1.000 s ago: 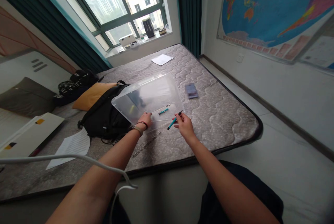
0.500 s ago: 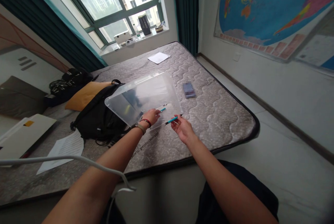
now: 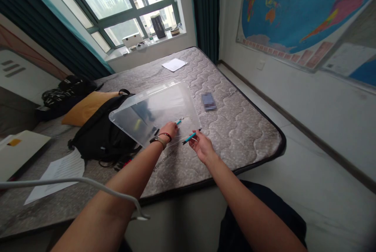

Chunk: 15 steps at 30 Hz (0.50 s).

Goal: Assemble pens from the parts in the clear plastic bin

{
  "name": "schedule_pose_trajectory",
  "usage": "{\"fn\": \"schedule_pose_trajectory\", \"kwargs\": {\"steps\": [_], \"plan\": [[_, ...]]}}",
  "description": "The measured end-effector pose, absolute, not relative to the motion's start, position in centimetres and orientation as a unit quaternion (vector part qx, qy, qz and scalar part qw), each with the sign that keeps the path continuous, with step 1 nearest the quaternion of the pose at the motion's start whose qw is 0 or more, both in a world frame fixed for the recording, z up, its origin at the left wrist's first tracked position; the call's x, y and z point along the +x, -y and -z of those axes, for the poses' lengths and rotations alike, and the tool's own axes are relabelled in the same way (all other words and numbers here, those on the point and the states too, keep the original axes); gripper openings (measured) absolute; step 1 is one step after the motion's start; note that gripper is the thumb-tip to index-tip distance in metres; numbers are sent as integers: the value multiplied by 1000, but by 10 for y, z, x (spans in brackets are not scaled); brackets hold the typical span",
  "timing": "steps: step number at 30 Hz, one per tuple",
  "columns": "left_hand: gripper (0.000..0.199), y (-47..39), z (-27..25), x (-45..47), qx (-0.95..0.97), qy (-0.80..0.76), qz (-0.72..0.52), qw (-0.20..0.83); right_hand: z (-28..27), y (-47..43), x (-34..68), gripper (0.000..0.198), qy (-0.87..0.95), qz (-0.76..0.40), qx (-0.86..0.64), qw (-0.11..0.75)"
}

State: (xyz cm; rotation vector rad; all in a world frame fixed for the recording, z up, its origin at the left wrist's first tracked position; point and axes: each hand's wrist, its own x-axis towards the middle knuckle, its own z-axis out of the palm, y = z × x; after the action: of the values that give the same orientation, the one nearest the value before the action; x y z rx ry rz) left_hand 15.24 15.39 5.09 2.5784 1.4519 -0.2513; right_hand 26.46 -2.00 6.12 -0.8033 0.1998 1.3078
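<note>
My right hand (image 3: 203,147) pinches a teal pen with dark ends (image 3: 190,137), held slantwise over the near right edge of a clear plastic bin (image 3: 158,105). Just left of it, my left hand (image 3: 169,130), with a watch and a red bracelet at the wrist, reaches over the plastic. Its fingers are closed around a second teal pen (image 3: 178,121), whose tip points away to the right; the hand covers part of it. A short dark piece (image 3: 156,131) shows by the left hand; whether it belongs to that pen I cannot tell.
The bin rests on a grey quilted mattress (image 3: 235,138), against a black backpack (image 3: 96,136). A blurred dark-blue item (image 3: 208,101) lies to the right, white paper (image 3: 174,64) farther back. An orange cushion (image 3: 85,107) and printed sheet (image 3: 60,171) lie left. A white cable (image 3: 88,180) crosses in front.
The view has shifted slightly, so the scene sits farther left. My left hand has moved a little over the plastic, and the dark piece beside it now shows. The right hand still holds its pen.
</note>
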Motion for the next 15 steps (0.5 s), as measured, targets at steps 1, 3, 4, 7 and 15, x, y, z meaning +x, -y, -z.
{"fn": "schedule_pose_trajectory", "kwargs": {"steps": [1,3,4,7,15], "plan": [[24,-154,-51,153,863,-488,90,91,-61,20,265,10,-92,-583,-365,719],[22,-155,-52,154,859,-490,102,104,-60,20,266,7,-96,-568,-371,728],[21,-155,-53,154,858,-490,107,110,-59,20,267,6,-97,-561,-374,732],[20,-152,-60,153,861,-482,108,123,-57,20,270,8,-92,-540,-388,741],[14,-97,-80,117,909,-386,-10,158,-51,17,271,21,-51,-486,-440,753]]}}
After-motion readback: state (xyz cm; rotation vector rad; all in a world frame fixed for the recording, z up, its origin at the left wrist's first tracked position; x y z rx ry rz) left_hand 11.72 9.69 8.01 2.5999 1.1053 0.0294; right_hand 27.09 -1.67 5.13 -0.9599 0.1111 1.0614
